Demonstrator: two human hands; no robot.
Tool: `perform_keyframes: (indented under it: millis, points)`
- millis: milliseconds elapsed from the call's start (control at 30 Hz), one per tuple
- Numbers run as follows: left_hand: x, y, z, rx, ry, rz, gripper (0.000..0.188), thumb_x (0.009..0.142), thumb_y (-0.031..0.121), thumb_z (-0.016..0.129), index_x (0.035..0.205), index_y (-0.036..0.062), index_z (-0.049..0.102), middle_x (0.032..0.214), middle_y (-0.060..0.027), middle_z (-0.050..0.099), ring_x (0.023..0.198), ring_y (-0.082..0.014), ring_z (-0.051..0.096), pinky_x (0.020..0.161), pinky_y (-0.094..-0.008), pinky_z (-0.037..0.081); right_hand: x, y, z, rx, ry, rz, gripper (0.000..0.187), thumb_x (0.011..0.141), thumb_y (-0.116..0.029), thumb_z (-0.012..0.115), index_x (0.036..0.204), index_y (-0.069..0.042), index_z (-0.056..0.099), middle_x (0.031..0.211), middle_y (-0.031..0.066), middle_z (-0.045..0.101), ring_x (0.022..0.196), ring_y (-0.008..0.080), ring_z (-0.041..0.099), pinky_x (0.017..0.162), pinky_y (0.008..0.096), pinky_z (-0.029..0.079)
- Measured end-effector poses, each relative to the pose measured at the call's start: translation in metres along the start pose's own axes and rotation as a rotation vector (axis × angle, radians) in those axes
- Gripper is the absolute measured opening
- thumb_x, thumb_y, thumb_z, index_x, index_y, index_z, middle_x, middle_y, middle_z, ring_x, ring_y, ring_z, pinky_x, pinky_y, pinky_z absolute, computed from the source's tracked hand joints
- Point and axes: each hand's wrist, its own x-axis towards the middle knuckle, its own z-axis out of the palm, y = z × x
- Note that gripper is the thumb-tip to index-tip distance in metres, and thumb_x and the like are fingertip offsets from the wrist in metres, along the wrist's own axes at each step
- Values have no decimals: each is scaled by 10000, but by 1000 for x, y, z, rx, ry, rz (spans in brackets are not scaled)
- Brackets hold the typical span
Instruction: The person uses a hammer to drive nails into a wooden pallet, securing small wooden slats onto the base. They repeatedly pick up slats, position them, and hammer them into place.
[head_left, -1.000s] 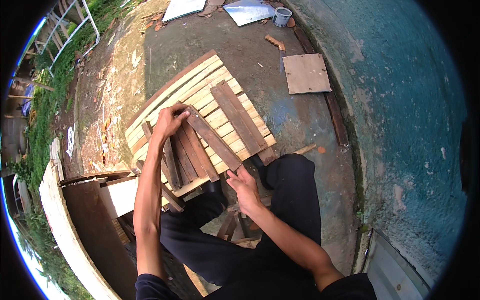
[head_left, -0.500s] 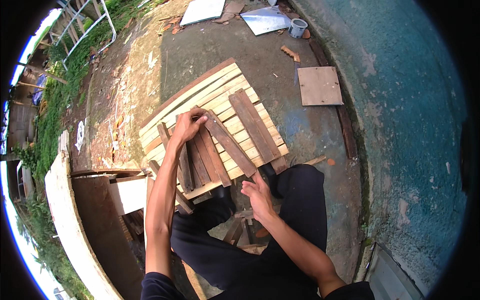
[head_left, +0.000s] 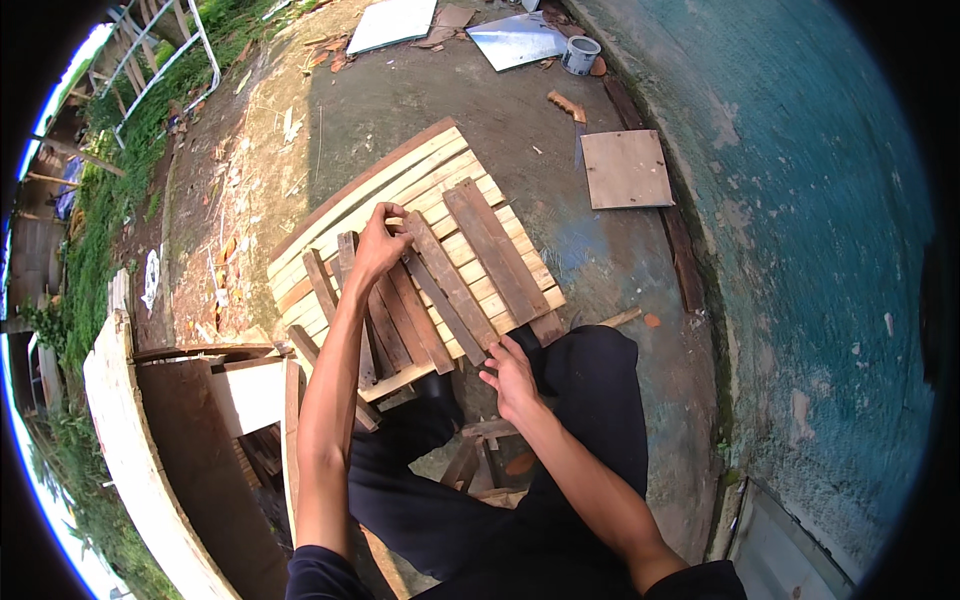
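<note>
In the head view, dark printing is borne by a grey tin [head_left: 580, 56] set near the foot of the blue-green wall [head_left: 800, 200], but it is too small to be made out.

A brown slat [head_left: 452, 278] is held over the pale slatted table [head_left: 400, 175], right of its middle. Its long axis is set diagonally, from upper left to lower right, with the lower end pointed toward the person and reaching the table's near edge. The pale slats are crossed by it, and a nearly parallel course is followed by the brown pair [head_left: 495, 250] laid to its right. Whether its whole length is rested on the table cannot be told.

The slat's far end is pinched between the thumb and fingers of the left hand [head_left: 378, 248]. The near end is touched by the half-curled fingers of the right hand [head_left: 515, 382]; whether it is gripped there cannot be told.

More brown strips [head_left: 415, 315] are spread to the left. Beyond the table, a wooden-handled saw [head_left: 574, 113] and a square board [head_left: 627, 170] are laid near each other.
</note>
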Motion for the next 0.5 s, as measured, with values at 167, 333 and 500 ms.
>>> perform_keyframes:
  millis: [167, 333, 500]
  points:
    - [-10, 20, -14, -71, 36, 6, 400, 849, 144, 674, 1225, 43, 587, 1084, -88, 619, 947, -182, 620, 840, -320, 493, 4, 7, 1, -281, -77, -117, 526, 959, -252, 561, 1412, -55, 383, 1142, 1, 560, 941, 83, 501, 772, 259, 434]
    - [-8, 63, -23, -90, 127, 64, 294, 885, 180, 678, 1156, 66, 673, 1082, -83, 644, 920, -175, 642, 825, -319, 504, -12, -1, 12, -359, 70, -666, 365, 929, -123, 620, 1200, 22, 423, 978, 90, 539, 871, 112, 533, 695, 236, 482]
    - [35, 99, 6, -89, 29, 133, 363, 878, 276, 694, 1152, 39, 670, 953, -96, 699, 949, -187, 655, 869, -350, 497, -2, -53, -12, -93, 83, -866, 353, 934, -100, 606, 1216, 17, 430, 1005, 91, 557, 886, 141, 560, 783, 265, 483]
